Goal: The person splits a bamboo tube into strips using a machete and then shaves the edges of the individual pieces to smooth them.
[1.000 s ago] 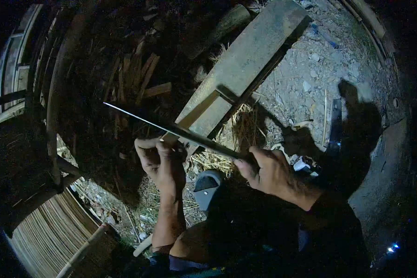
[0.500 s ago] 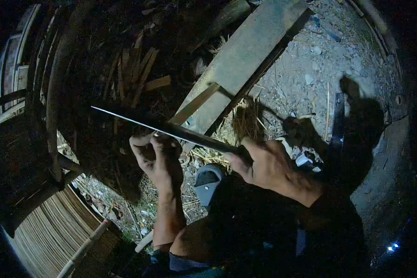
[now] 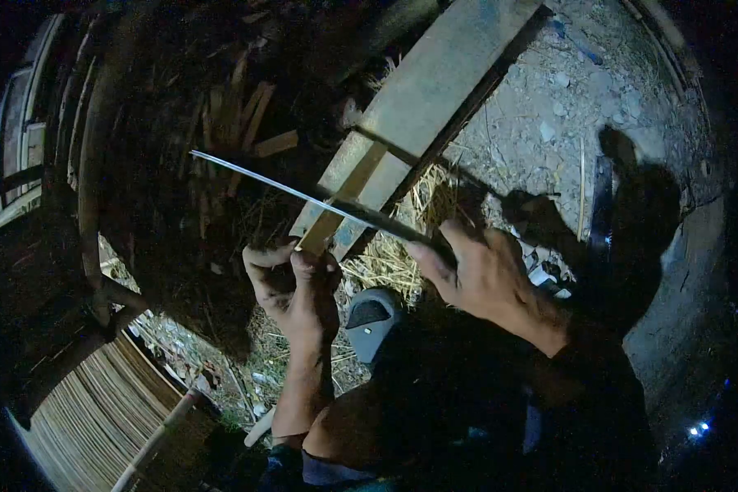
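Observation:
My right hand [image 3: 496, 275] is wrapped round the handle end of a machete [image 3: 275, 187], whose long thin blade points up and to the left. Between the thumb and fingers of my left hand [image 3: 299, 283] is the near end of a flat wooden strip [image 3: 362, 174]. The strip slants away over a wide plank [image 3: 447, 82], its far end at a dark crosswise line on the plank. The blade crosses over the strip, a short way beyond my left fingertips.
Pale shavings [image 3: 385, 266] lie around the plank's near end, close to a grey sandal [image 3: 371, 320]. Split wood pieces [image 3: 258, 115] lie in shadow at left, above a slatted bamboo panel [image 3: 98, 410]. A dark saw-like blade [image 3: 601, 197] rests on the gravelly ground at right.
The machete has shifted up and rightward, away from my left fingers and farther along the strip. My left hand has moved slightly right, and the strip's near end now shows.

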{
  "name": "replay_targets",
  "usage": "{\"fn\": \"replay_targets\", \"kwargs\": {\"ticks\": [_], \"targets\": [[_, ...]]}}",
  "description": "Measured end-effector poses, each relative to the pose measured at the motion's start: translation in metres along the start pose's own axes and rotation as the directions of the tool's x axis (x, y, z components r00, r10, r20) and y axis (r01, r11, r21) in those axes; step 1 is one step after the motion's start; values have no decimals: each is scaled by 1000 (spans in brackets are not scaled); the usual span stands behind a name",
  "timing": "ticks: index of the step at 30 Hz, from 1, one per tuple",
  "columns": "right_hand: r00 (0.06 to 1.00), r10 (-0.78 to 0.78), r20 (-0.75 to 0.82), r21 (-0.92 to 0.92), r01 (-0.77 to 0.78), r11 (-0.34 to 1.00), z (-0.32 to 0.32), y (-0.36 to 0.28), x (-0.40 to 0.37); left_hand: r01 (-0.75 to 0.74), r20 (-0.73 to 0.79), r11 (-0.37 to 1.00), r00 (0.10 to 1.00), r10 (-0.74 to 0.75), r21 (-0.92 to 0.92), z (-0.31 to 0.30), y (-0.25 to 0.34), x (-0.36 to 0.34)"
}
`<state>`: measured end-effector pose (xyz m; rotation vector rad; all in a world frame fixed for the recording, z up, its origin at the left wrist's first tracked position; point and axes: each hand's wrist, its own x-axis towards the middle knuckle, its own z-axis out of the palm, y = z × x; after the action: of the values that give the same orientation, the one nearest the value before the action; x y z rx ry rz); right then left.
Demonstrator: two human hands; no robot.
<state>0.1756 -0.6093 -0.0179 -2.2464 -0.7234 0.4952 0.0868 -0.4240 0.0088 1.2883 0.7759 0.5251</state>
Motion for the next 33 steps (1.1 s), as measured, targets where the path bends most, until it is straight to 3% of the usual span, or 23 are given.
{"fn": "replay_targets", "kwargs": {"ticks": [2, 3, 4, 5, 7, 10, 12, 13, 14, 16, 17, 18, 20, 21, 24, 25, 26, 28, 29, 33], "targets": [[980, -164, -113, 62, 172, 983, -7, -7, -7, 13, -47, 999, 999, -15, -45, 0, -9, 0], [970, -194, -146, 178, 219, 959, -5, -8, -4, 15, -45, 999, 999, -17, -38, -3, -10, -1], [972, -188, -144, 181, 213, 960, 4, 0, 0, 12, -35, 999, 999, -13, -33, -3, -10, -1], [989, -127, -72, 143, 136, 980, 17, 14, 4, 15, -140, 998, 990, -23, -56, 1, -10, -1], [999, -51, 4, 39, 51, 998, 19, 13, 9, 25, -126, 997, 991, -33, -69, -4, -9, 5], [944, -266, -194, 137, 294, 946, 5, 2, 2, -36, -23, 998, 999, 35, -59, -17, -15, 8], [977, -182, -107, 70, 190, 979, 21, 18, 3, 29, -109, 1000, 994, -29, 5, -15, -13, 3], [999, -29, 37, 82, 26, 996, 23, 26, 12, 0, -137, 999, 991, -6, -44, -17, -18, 6], [999, -32, 27, 73, 30, 997, 18, 22, 14, -8, -79, 996, 997, 1, -87, -19, -17, 10], [971, 150, 187, 146, -178, 973, 13, 8, 9, 15, -75, 996, 997, -22, -90, -18, -11, 11], [977, -173, -126, 175, 193, 965, 18, 12, 3, 14, -71, 996, 997, -21, -92, -17, -13, 12], [977, -178, -116, 181, 197, 964, 20, 17, 3, 4, -75, 997, 997, -9, -75, -17, -16, 9], [999, -54, 0, 80, 54, 995, 22, 26, 7, 6, -78, 999, 997, -10, -51, -20, -15, 4], [999, 39, -31, 50, -38, 998, 33, 38, 17, 17, -118, 998, 993, -23, -55, -19, -15, 7], [992, -12, -122, 53, 19, 998, 37, 32, 11, 9, -118, 992, 993, -24, -128, -16, -13, 9], [980, -108, -168, 129, 130, 983, 26, 29, 8, 10, -133, 996, 991, -22, -88, -10, -11, 6], [981, -111, -158, 133, 133, 982, 27, 35, 8, 19, -159, 999, 987, -25, -43, -9, -11, 3], [992, -41, -118, 34, 45, 998, 33, 51, 9, 17, -98, 999, 995, -21, -44, -15, -11, 4], [983, 174, -53, -11, -175, 984, 41, 69, 17, 6, -55, 999, 998, -8, -33, -15, -10, 7], [987, 90, -132, -107, -105, 989, 43, 92, 14, -20, -24, 1000, 1000, 20, -10, -8, -8, 7]]}}
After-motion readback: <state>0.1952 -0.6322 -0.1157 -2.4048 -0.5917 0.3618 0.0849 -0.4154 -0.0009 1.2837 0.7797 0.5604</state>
